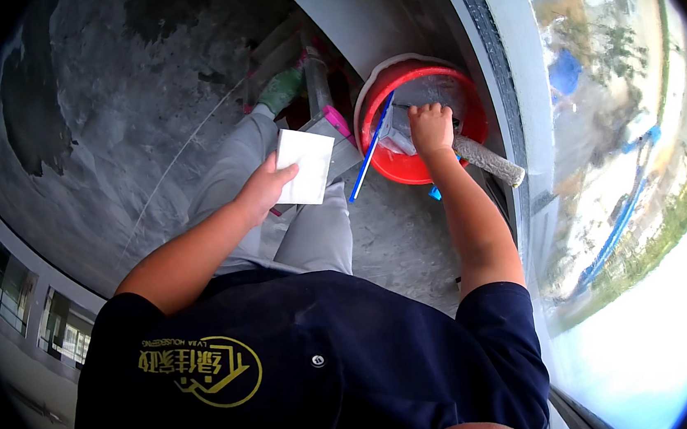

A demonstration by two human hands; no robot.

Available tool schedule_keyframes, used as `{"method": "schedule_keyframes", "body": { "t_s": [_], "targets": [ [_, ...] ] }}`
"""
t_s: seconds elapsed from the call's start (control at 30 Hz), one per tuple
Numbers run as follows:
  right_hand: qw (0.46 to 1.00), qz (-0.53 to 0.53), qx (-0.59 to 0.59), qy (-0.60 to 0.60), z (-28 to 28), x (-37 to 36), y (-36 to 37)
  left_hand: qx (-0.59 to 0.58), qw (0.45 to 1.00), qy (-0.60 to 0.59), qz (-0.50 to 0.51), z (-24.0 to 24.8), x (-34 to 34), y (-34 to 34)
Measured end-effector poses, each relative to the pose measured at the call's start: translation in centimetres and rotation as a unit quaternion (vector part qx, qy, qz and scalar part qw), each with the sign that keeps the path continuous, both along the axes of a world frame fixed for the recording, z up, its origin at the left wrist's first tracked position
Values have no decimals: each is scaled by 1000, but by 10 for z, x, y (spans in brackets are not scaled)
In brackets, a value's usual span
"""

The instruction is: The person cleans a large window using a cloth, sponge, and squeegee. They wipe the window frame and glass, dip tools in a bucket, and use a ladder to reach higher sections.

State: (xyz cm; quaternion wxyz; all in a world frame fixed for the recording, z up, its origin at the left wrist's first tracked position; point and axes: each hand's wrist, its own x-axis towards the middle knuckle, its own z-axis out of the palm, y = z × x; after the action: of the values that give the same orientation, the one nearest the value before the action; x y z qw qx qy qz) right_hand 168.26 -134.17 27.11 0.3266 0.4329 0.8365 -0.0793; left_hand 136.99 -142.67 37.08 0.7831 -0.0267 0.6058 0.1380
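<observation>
My left hand (264, 191) grips a white rectangular block (307, 167), flat-faced like a sponge, with the thumb lying over its near side. My right hand (433, 129) is over the red basin (399, 169), its fingers curled and pointing down; what they hold, if anything, is hidden under them. Inside the basin, beside that hand, is greyish water with a pale, clear-looking item (396, 139). A blue strip-shaped tool (371, 147) leans across the left rim. A fuzzy grey roller-like washer sleeve (489, 161) sticks out over the right rim, next to my right wrist.
A stepladder (318, 84) with a pink-capped part (337, 121) stands left of the basin, where my green-covered foot (282, 90) rests. A large window (602, 148) and its frame run along the right. The bare concrete floor (127, 111) has dark patches.
</observation>
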Motion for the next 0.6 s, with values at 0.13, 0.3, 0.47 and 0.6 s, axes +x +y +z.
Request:
{"method": "schedule_keyframes", "body": {
  "t_s": [0.13,0.3,0.47,0.6],
  "targets": [
    [991,-39,-46,-121,31,-29,12,-6,1000,-1,2,23,5,13],
    [982,-125,-57,-131,98,-17,33,27,999,6,30,46,12,23],
    [966,-229,-47,-109,198,-8,38,44,998,11,40,85,20,41],
    [955,-295,19,-38,273,2,27,65,997,-20,21,109,28,51]
  ]
}}
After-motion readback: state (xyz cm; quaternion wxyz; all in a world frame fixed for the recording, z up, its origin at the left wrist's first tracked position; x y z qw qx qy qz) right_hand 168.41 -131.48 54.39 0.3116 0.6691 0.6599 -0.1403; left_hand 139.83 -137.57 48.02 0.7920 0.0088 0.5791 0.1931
